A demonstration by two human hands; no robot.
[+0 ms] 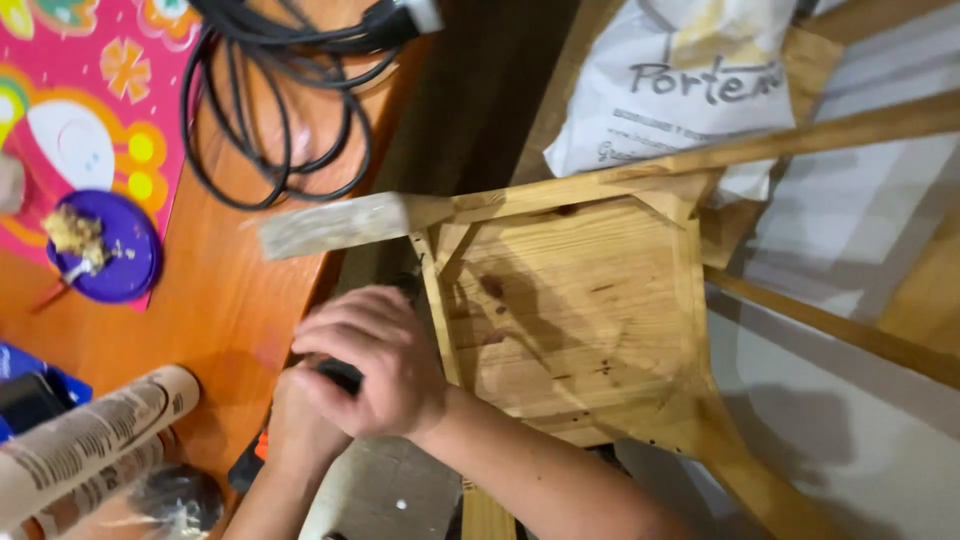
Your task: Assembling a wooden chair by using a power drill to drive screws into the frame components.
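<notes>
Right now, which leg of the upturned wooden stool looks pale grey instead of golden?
The stool leg pointing left over the orange table, above the hands; the other legs are golden wood.

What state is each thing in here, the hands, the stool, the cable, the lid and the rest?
Right hand: closed over a dark tool.
Left hand: beneath the right, gripping the same tool.
Dark tool: mostly hidden.
Wooden stool: overturned, underside up.
Black cable: loosely coiled.
Purple lid: lying flat, holding paste.
White bag: crumpled.

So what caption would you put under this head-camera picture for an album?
Both hands, right over left, grip a dark tool against an upturned wooden stool beside an orange table.
</notes>
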